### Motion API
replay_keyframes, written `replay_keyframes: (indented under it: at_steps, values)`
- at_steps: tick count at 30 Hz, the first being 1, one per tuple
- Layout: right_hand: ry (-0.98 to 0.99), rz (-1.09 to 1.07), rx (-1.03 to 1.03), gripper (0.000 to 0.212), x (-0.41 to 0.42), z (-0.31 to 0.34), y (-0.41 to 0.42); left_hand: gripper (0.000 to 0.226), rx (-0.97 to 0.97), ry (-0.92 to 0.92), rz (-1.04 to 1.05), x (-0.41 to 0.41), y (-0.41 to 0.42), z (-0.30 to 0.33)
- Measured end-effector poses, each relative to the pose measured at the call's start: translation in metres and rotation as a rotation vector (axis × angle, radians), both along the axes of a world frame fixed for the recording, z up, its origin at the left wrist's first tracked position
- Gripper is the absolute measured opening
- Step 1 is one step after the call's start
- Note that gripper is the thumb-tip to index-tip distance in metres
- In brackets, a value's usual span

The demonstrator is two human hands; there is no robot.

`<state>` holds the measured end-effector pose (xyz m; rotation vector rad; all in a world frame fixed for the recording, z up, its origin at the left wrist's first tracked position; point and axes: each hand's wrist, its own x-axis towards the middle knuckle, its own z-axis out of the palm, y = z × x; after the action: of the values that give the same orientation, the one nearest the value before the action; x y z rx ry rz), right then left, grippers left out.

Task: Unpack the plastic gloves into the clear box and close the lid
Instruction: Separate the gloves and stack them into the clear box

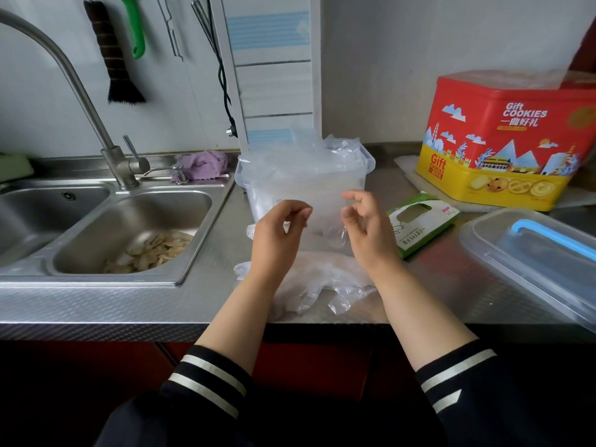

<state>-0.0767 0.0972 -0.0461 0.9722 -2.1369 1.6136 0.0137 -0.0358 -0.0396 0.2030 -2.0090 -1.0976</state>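
Observation:
The clear box (248,183) stands on the steel counter past my hands, with crumpled plastic gloves (325,153) heaped above its rim. My left hand (279,232) and my right hand (366,225) are raised in front of the box. Each pinches one side of a thin see-through glove (325,217) stretched between them. More loose gloves (322,283) lie flat on the counter under my wrists. The box's clear lid (503,250), with a blue handle, lies on the counter at the right. A green glove packet (419,225) lies between the box and the lid.
A red and yellow cookie tin (503,140) sits at the back right. A double steel sink (129,233) with scraps in the near basin and a tall tap (80,88) fills the left. A purple cloth (203,164) lies behind the sink. The counter edge runs just below the gloves.

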Motion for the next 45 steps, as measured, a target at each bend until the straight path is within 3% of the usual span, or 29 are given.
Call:
replay_keyframes:
  at_steps: [2, 7, 10, 15, 19, 24, 28, 32, 34, 37, 40, 43, 45]
  values:
    - [-0.065, 0.038, 0.043, 0.085, 0.000, 0.002, 0.001, 0.014, 0.011, 0.002, -0.004, 0.000, -0.002, 0.006]
    - [-0.378, 0.241, 0.139, 0.019, -0.005, 0.017, 0.010, 0.019, 0.011, -0.004, -0.020, -0.001, -0.013, 0.029]
    - [-0.356, 0.271, 0.160, 0.010, -0.014, 0.043, 0.019, 0.008, -0.032, -0.142, -0.052, -0.001, -0.022, 0.048]
    - [-0.240, 0.141, 0.192, 0.002, -0.026, 0.082, 0.019, 0.021, -0.239, -0.405, -0.108, -0.001, -0.046, 0.081]
    - [-0.165, 0.030, 0.243, 0.004, -0.037, 0.101, 0.011, 0.008, -0.240, -0.377, -0.044, -0.001, -0.064, 0.094]
    - [-0.153, -0.101, 0.152, 0.009, -0.049, 0.126, -0.016, 0.005, 0.110, -0.148, 0.137, -0.015, -0.065, 0.102]
    - [-0.136, -0.207, 0.156, 0.008, -0.061, 0.133, -0.042, 0.010, 0.193, -0.130, 0.255, -0.032, -0.064, 0.116]
    - [-0.012, -0.348, 0.348, 0.014, -0.072, 0.136, -0.060, 0.009, 0.536, -0.135, 0.096, -0.047, -0.072, 0.131]
    - [0.034, -0.374, 0.458, 0.016, -0.080, 0.135, -0.066, 0.008, 0.611, -0.152, 0.044, -0.056, -0.079, 0.132]
    - [0.072, -0.330, 0.640, 0.018, -0.093, 0.128, -0.070, 0.018, 0.360, -0.288, 0.140, -0.066, -0.087, 0.122]
    - [0.140, -0.308, 0.812, 0.028, -0.107, 0.120, -0.074, 0.050, 0.035, -0.390, 0.309, -0.067, -0.094, 0.107]
    - [0.176, -0.348, 0.813, 0.043, -0.116, 0.114, -0.074, 0.062, -0.115, -0.428, 0.426, -0.062, -0.094, 0.103]
    - [0.175, -0.356, 0.766, 0.047, -0.117, 0.112, -0.069, 0.063, -0.113, -0.394, 0.464, -0.058, -0.091, 0.102]
